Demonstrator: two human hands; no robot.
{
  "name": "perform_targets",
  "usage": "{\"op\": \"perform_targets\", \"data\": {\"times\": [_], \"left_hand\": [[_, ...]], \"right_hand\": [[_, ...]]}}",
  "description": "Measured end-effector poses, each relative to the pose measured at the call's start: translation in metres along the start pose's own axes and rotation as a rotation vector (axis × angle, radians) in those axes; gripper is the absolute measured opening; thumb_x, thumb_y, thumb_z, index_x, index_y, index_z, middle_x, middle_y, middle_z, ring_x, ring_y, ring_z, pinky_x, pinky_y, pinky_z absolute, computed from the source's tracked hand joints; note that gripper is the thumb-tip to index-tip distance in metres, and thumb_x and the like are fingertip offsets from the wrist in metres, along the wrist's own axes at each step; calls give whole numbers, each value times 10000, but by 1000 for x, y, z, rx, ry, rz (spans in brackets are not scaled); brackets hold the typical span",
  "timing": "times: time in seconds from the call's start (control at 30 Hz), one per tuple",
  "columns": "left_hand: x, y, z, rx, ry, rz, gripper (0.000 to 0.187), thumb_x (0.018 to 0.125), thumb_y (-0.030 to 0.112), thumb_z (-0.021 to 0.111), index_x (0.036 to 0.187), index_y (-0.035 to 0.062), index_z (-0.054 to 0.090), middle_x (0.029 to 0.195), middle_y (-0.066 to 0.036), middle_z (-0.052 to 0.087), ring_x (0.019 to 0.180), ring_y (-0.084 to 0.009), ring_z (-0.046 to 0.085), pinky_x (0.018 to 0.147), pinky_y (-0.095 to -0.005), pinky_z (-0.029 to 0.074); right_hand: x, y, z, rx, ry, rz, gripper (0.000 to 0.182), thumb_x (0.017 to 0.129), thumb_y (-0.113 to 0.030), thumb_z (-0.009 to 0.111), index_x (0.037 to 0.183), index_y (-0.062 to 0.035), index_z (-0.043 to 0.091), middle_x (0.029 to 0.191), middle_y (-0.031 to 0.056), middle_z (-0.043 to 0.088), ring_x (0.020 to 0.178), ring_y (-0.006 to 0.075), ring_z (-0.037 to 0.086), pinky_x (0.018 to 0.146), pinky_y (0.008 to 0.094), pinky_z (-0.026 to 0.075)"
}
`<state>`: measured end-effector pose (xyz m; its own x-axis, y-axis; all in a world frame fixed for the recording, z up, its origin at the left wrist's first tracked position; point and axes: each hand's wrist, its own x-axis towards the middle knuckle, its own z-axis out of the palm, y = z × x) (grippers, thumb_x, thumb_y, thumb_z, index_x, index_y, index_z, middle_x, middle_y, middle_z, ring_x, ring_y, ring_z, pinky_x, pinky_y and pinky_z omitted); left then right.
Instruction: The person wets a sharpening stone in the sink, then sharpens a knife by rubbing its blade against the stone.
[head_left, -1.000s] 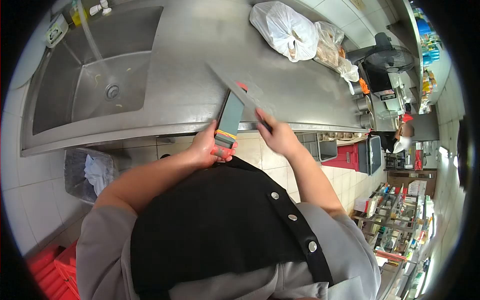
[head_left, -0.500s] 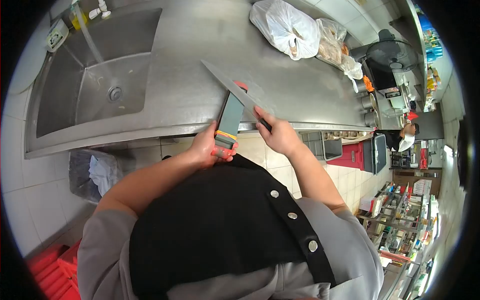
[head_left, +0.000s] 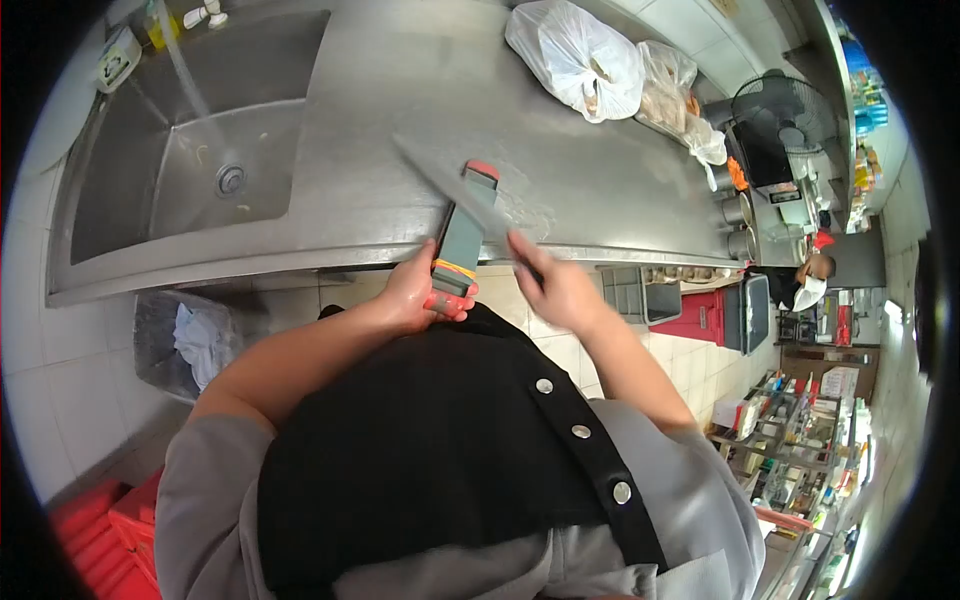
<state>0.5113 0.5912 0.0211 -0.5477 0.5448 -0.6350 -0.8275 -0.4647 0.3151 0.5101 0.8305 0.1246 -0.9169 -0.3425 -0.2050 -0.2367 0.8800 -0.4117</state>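
My left hand is wrapped around the near end of a sharpening stone in a holder with red ends. A yellow and orange band circles the stone close to my fingers. Its far red end reaches over the steel counter. In my right hand is a large knife, gripped by its dark handle. The blade lies slantwise across the stone, blurred by motion, with its tip pointing to the far left over the counter.
To the left, water runs from a tap into a steel sink. White plastic bags lie at the back of the counter, with a black fan beyond. Below stand a lined bin and grey crates. Far right is another person.
The knife has slid along the stone toward me, uncovering more of the stone's far red end. My left hand keeps its grip on the near end.
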Motion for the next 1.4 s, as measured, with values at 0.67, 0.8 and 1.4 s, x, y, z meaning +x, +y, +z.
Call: {"op": "perform_targets", "data": {"times": [0.67,0.8,1.4], "left_hand": [[-10,3,14,67,78,23,667,1114,608,202,1269,71,566,976,-183,714,760,-312,710,623,-442,565],[-12,3,15,1,49,31,662,1112,615,222,1269,73,567,960,-175,710,761,-306,714,633,-446,575],[-5,2,12,5,-36,53,689,1116,605,184,1256,42,556,957,-187,704,738,-309,697,600,-445,563]], "right_hand": [[21,17,9,299,-100,-234,530,958,-85,629,1481,-157,582,1224,169,743,1105,296,735,978,369,556],[59,4,9,330,-145,-271,518,957,-86,629,1469,-158,596,1235,144,748,1095,301,738,983,373,557],[-58,25,-17,249,-96,-191,617,931,-40,634,1522,-196,548,1222,151,753,1073,330,741,969,382,564]]}}
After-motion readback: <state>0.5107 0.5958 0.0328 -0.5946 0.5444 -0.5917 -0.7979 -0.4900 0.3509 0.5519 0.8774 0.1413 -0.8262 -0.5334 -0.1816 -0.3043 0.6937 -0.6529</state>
